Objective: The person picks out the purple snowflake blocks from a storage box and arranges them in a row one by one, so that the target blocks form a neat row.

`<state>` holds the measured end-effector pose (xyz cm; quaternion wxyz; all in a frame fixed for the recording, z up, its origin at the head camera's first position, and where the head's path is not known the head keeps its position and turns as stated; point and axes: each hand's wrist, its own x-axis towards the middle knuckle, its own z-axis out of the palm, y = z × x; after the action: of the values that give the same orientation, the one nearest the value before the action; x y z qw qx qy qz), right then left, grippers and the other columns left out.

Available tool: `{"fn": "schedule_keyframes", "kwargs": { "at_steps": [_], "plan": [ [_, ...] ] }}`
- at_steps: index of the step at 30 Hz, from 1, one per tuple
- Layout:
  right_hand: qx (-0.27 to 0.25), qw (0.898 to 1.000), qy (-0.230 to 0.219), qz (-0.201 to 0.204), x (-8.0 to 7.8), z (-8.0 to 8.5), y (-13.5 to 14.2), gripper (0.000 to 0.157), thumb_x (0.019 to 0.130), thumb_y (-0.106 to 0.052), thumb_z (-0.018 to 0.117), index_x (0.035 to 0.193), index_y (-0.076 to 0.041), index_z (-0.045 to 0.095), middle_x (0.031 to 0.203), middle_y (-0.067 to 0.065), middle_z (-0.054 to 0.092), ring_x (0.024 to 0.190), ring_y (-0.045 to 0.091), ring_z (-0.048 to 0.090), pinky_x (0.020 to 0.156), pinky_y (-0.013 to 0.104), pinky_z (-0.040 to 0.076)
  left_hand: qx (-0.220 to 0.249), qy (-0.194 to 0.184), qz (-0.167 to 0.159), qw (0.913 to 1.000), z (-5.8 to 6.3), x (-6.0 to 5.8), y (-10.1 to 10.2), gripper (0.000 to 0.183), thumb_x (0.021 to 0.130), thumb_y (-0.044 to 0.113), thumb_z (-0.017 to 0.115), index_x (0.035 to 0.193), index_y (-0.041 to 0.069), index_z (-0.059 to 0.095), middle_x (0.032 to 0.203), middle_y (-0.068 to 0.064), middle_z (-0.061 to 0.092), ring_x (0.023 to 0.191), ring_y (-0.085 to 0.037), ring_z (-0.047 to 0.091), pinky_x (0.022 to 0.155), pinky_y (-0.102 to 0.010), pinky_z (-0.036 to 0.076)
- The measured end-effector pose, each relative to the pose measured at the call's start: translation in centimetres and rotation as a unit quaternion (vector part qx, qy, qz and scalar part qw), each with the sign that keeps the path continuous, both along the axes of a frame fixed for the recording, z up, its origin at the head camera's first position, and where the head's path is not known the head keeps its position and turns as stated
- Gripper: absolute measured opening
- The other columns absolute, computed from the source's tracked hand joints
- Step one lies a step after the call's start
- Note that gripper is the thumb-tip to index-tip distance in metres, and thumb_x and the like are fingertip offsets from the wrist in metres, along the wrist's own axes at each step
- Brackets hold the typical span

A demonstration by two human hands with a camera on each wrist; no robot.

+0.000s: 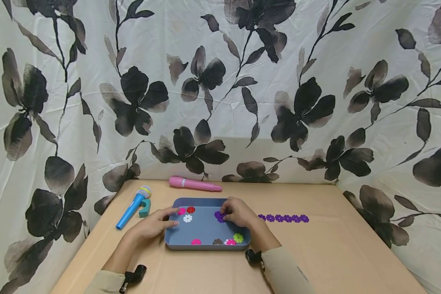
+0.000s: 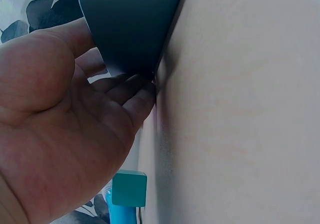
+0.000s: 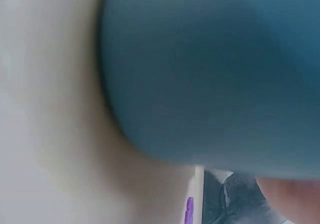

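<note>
A blue-grey tray (image 1: 206, 246) stands on the table. My left hand (image 1: 152, 223) holds its left side, thumb and forefinger over the rim; in the left wrist view, the other fingers of the left hand (image 2: 75, 98) bend against the tray's outer wall (image 2: 132, 23). Over the tray's right part, my right hand (image 1: 239, 211) pinches at purple flower-shaped pieces (image 1: 219, 217); its fingertips partly hide them. Pink (image 1: 181, 211), red (image 1: 190, 209), white (image 1: 188, 219), brown (image 1: 217, 241) and green (image 1: 238, 237) flower pieces lie elsewhere inside. The tray wall (image 3: 210, 83) covers most of the right wrist view.
To the tray's right runs a row of several purple flower pieces (image 1: 286, 218) on the table (image 1: 338, 249). At the left lie a blue toy microphone (image 1: 130, 210) and a teal block (image 1: 145, 208). A pink microphone-shaped toy (image 1: 196, 184) lies behind the tray, before a floral curtain (image 1: 242, 102).
</note>
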<state>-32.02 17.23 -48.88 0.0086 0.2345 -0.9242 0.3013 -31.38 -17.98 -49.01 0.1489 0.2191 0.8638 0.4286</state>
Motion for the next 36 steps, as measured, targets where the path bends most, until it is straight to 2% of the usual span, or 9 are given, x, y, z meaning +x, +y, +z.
{"fn": "schedule_keyframes", "kwargs": {
  "at_steps": [5,13,18,25,32,36],
  "plan": [
    [-0.020,1.000,0.005,0.000,0.0,-0.2,0.5,0.008,0.090,-0.006,0.080,0.098,-0.008,0.081,0.098,0.000,0.067,0.089,0.012,0.061,0.082,0.029,0.056,0.002,0.001,0.000,1.0000,-0.1,0.0,0.0,0.060,0.103,0.028,0.067,0.155,0.004,0.048,0.166,-0.029,0.032,0.156,-0.051,0.020,0.125,-0.067,0.020],
    [-0.085,0.996,0.010,0.010,0.1,0.0,1.7,0.009,0.092,-0.004,0.078,0.101,-0.004,0.081,0.098,0.001,0.072,0.086,0.013,0.061,0.074,0.024,0.054,0.004,-0.003,0.002,1.0000,-0.2,0.0,0.2,0.061,0.102,0.028,0.067,0.155,0.004,0.048,0.167,-0.029,0.030,0.157,-0.051,0.020,0.125,-0.067,0.021],
    [-0.120,0.993,0.001,-0.015,0.8,0.7,3.2,0.010,0.093,-0.004,0.077,0.101,-0.007,0.081,0.101,0.000,0.072,0.090,0.013,0.063,0.079,0.024,0.056,0.002,0.000,0.002,1.0000,-0.3,0.0,0.2,0.060,0.102,0.028,0.067,0.155,0.005,0.048,0.166,-0.029,0.030,0.157,-0.050,0.020,0.125,-0.067,0.020],
    [-0.138,0.989,0.022,-0.047,2.2,1.5,7.1,0.013,0.094,-0.004,0.076,0.106,-0.007,0.080,0.106,0.002,0.073,0.095,0.015,0.070,0.084,0.027,0.063,0.003,-0.001,0.004,1.0000,-0.2,0.0,0.2,0.060,0.102,0.028,0.067,0.155,0.006,0.049,0.167,-0.028,0.031,0.157,-0.049,0.022,0.125,-0.067,0.021],
    [-0.155,0.980,0.052,-0.113,2.3,2.1,11.6,0.016,0.094,-0.002,0.075,0.108,-0.008,0.080,0.112,0.008,0.075,0.102,0.023,0.073,0.088,0.032,0.063,-0.001,-0.002,0.005,1.0000,-0.2,0.0,0.0,0.060,0.102,0.028,0.068,0.155,0.005,0.049,0.165,-0.028,0.033,0.156,-0.051,0.021,0.125,-0.068,0.021],
    [-0.149,0.978,0.059,-0.130,2.5,2.6,13.1,0.018,0.095,-0.003,0.073,0.112,-0.007,0.079,0.116,0.010,0.075,0.107,0.027,0.072,0.090,0.036,0.063,0.000,0.000,0.003,1.0000,-0.1,0.0,0.0,0.060,0.102,0.028,0.067,0.155,0.005,0.048,0.165,-0.027,0.034,0.157,-0.050,0.021,0.125,-0.067,0.021]
  ]
}}
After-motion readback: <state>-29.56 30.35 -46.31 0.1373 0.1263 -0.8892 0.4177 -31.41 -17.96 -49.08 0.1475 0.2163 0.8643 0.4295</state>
